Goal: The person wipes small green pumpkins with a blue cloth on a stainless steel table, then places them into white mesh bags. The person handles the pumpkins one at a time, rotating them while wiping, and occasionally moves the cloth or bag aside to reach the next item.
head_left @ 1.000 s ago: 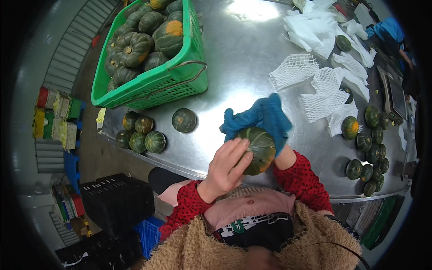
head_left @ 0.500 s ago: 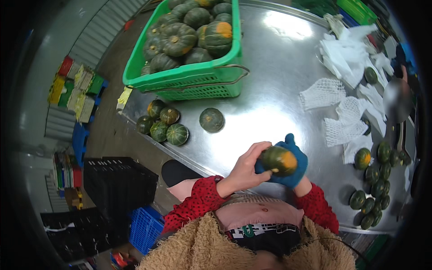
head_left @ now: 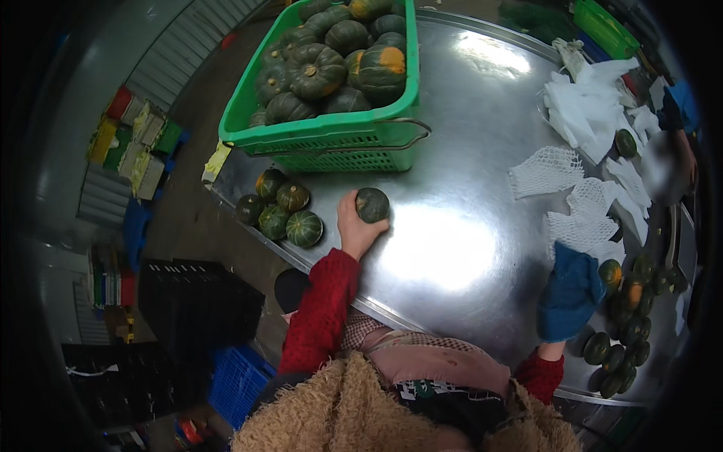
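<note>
My left hand (head_left: 360,227) curls round a small dark green pumpkin (head_left: 373,205) on the metal table, fingers on its left side and thumb at its lower right. To the left of it is a cluster of several small striped pumpkins (head_left: 304,228). My right hand (head_left: 569,295), in a blue knitted glove, is over the right part of the table, beside a group of small green pumpkins (head_left: 596,348). A blurred pumpkin with an orange patch (head_left: 635,294) lies among that group. The glove's fingers are blurred and partly hidden from view.
A green plastic crate (head_left: 331,135) full of larger pumpkins stands on the table (head_left: 467,128) at the back left. White foam net sleeves (head_left: 546,172) and white sheets (head_left: 580,105) lie at the right. Black crates (head_left: 199,309) stand on the floor at left. Another person (head_left: 681,151) is at the right edge.
The orange-patched pumpkin has left my hands for the right-hand group. My left hand has reached forward and left to the lone pumpkin; my gloved right hand has moved right.
</note>
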Demonstrator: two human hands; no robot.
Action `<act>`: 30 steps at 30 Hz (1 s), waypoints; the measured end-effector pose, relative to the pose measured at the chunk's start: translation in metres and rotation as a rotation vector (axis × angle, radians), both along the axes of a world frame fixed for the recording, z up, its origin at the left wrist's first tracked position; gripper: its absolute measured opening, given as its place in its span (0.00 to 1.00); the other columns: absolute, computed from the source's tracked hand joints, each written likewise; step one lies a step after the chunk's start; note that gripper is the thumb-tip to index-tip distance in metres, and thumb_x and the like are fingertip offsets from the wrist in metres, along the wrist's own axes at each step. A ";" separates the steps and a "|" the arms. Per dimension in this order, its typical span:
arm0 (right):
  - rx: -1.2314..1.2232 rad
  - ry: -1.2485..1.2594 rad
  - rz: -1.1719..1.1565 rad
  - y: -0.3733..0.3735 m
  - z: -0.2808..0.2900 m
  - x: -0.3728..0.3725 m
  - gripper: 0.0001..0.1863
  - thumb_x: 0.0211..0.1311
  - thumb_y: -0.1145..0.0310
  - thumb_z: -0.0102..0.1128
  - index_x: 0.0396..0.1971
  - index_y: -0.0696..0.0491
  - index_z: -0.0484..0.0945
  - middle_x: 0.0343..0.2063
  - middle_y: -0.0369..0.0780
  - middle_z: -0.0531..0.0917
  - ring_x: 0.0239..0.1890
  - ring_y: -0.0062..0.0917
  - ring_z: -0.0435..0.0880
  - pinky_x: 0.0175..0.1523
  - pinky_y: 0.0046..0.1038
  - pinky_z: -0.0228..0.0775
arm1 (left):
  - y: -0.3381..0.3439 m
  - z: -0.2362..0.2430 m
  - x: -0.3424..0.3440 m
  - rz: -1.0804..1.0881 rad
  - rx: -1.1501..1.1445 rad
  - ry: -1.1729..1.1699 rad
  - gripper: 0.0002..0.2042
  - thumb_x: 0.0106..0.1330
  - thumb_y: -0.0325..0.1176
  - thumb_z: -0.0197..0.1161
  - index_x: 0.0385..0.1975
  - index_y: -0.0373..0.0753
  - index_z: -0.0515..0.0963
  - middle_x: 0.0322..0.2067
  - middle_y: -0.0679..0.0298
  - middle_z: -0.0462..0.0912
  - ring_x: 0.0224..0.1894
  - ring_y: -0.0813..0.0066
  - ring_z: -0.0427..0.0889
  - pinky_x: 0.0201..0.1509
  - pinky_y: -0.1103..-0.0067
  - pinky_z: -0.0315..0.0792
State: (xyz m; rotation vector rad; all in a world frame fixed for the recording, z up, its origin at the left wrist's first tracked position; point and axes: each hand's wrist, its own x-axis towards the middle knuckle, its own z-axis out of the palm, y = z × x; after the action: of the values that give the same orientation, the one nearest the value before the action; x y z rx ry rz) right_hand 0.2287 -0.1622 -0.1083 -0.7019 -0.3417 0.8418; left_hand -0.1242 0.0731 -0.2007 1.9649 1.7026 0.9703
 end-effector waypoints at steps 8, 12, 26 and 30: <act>-0.105 -0.010 0.301 0.053 0.008 -0.063 0.30 0.62 0.46 0.50 0.55 0.53 0.69 0.49 0.38 0.77 0.51 0.28 0.75 0.58 0.34 0.64 | -0.045 0.100 0.029 -0.341 0.305 -0.306 0.48 0.32 0.31 0.80 0.59 0.38 0.60 0.59 0.52 0.65 0.60 0.57 0.67 0.64 0.68 0.63; -0.126 0.004 0.407 0.063 0.010 -0.077 0.31 0.63 0.45 0.48 0.56 0.53 0.69 0.50 0.38 0.77 0.52 0.28 0.74 0.58 0.34 0.63 | -0.051 0.111 0.029 -0.397 0.380 -0.388 0.49 0.33 0.32 0.80 0.61 0.38 0.59 0.60 0.50 0.64 0.61 0.56 0.66 0.64 0.66 0.63; 0.244 0.545 0.792 0.075 0.027 -0.083 0.44 0.61 0.34 0.41 0.64 0.57 0.59 0.65 0.48 0.61 0.66 0.35 0.60 0.68 0.40 0.53 | -0.073 0.136 0.027 -0.455 -0.727 -1.708 0.44 0.57 0.71 0.44 0.59 0.35 0.63 0.48 0.45 0.74 0.38 0.52 0.79 0.32 0.70 0.74; 0.044 0.037 0.580 0.076 0.028 -0.113 0.40 0.60 0.41 0.52 0.63 0.57 0.61 0.64 0.47 0.62 0.68 0.37 0.57 0.70 0.41 0.45 | -0.090 0.141 0.047 -0.352 -0.799 -1.506 0.41 0.61 0.69 0.41 0.59 0.35 0.64 0.47 0.48 0.76 0.37 0.56 0.79 0.32 0.71 0.75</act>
State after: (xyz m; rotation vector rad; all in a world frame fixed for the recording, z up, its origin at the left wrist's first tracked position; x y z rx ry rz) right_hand 0.1159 -0.0864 -0.0800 -0.5484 -0.5411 1.3893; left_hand -0.0773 -0.0168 -0.0601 0.5348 0.6006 0.9436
